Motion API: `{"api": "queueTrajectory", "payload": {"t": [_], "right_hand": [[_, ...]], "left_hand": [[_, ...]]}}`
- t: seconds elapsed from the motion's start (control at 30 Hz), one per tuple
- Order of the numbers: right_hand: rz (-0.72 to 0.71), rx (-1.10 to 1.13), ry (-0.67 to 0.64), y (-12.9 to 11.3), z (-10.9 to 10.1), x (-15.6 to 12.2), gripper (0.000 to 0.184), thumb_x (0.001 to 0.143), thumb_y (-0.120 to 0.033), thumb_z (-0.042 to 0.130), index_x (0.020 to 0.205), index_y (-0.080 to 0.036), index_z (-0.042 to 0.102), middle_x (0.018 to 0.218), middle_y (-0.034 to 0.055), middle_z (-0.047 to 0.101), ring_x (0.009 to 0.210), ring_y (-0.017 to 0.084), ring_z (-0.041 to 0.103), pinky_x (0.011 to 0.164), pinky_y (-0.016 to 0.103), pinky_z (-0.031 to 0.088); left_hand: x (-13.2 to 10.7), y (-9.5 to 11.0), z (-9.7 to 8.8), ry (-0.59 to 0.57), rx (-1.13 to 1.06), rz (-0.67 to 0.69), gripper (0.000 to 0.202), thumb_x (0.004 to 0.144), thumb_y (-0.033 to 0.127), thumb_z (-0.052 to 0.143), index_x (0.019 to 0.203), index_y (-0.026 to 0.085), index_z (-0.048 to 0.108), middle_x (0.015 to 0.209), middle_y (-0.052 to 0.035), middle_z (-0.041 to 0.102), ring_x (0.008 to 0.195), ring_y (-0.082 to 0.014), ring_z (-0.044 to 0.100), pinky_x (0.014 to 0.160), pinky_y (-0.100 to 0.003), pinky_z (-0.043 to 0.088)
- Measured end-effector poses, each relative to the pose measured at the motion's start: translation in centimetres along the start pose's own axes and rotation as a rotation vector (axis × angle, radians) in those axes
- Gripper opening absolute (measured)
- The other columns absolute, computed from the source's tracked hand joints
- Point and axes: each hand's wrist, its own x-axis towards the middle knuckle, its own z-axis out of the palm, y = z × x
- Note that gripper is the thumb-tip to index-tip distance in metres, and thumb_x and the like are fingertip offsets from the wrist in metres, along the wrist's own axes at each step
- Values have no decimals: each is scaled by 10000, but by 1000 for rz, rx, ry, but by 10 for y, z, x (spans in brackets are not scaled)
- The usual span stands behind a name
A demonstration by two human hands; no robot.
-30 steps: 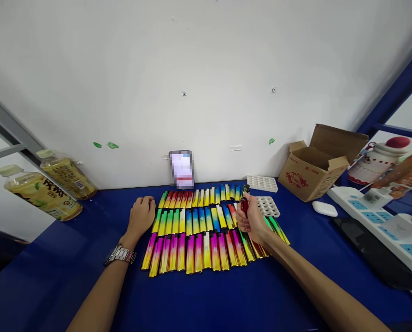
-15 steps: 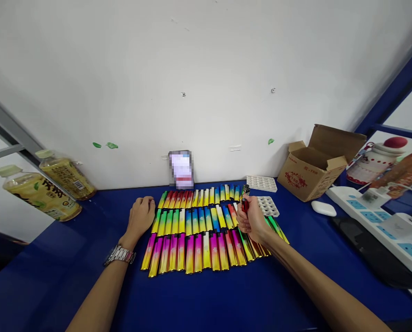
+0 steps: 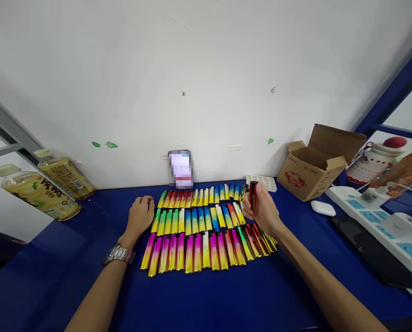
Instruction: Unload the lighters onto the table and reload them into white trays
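Three rows of shiny multicoloured lighters [image 3: 197, 252] lie side by side on the blue table [image 3: 199, 299]. My right hand [image 3: 265, 210] is closed around a dark red lighter [image 3: 253, 192], raised over the right end of the rows with its top pointing up. Part of the middle row's right end and most of one white perforated tray are hidden behind this hand. My left hand [image 3: 141, 213] rests palm down on the table, just left of the rows, its fingers loosely laid out with nothing visible in them.
A phone [image 3: 181, 169] leans against the wall, its screen blurred. Behind my right hand lies a white perforated tray [image 3: 268, 182]. An open cardboard box [image 3: 304, 173], a white case [image 3: 322, 208] and a power strip [image 3: 375, 221] stand right. Two drink bottles [image 3: 42, 191] stand left.
My right hand has risen slightly and moved right with the lighter, uncovering lighters at the right of the lower rows. My left hand has stayed in place.
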Motion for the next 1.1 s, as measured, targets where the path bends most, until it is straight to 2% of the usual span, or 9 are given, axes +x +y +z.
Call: {"api": "queueTrajectory", "payload": {"t": [0.1,0.17,0.3,0.4,0.5,0.77,0.9,1.0,1.1], "right_hand": [[-216,-225,69,-3,-17,5,376,860,-623,460,827,-258,372,704,-16,562,554,136,491,540,270,429],[-316,-444,147,-3,-29,8,384,855,-624,468,890,-242,453,784,16,572,653,154,516,613,287,441],[-417,-651,163,0,-45,12,342,856,-545,522,930,-212,544,672,-4,522,602,155,500,550,272,403],[-389,-741,110,4,-50,14,273,872,-471,517,934,-208,560,604,-19,533,494,142,481,487,265,376],[-332,-885,56,10,-54,15,228,886,-411,479,934,-207,567,621,-1,601,464,148,502,494,275,389],[-306,-1082,106,16,-60,17,189,884,-344,432,871,-200,554,594,27,632,536,189,586,545,268,399],[-316,-1249,78,16,-57,17,193,900,-301,397,760,-211,495,604,47,615,559,193,574,528,256,341],[-319,-1428,55,14,-54,16,194,914,-268,379,769,-208,493,607,47,590,544,190,535,512,260,266],[-267,-1575,62,8,-52,14,248,930,-309,400,730,-208,506,562,31,543,515,179,490,506,267,207]], "left_hand": [[0,0,0,-2,-3,0,338,892,312,321,1012,159,597,1004,-143,612,999,-281,584,864,-419,474],[0,1,-1,-1,-6,0,337,892,309,323,1013,158,598,1002,-141,613,999,-281,583,863,-420,474],[0,1,0,2,-1,-4,358,897,318,308,1018,150,600,1004,-147,610,1004,-286,579,862,-425,474],[0,0,0,7,-2,4,367,899,323,300,1011,147,602,997,-149,612,997,-288,580,857,-426,476],[0,-1,2,19,-6,14,364,897,325,305,1008,150,605,988,-147,615,983,-286,582,849,-425,480],[1,-2,3,18,-7,13,360,895,319,312,1014,147,605,997,-145,620,973,-280,581,848,-419,479],[1,-2,3,4,-7,7,369,897,326,304,1015,143,602,1003,-149,615,998,-283,578,863,-420,475],[1,-2,3,2,-12,5,376,895,333,301,1016,139,600,1006,-155,612,1013,-292,574,869,-427,474],[1,-2,3,8,-15,4,374,893,337,302,1009,144,601,1000,-154,612,1013,-294,574,871,-431,474]]}}
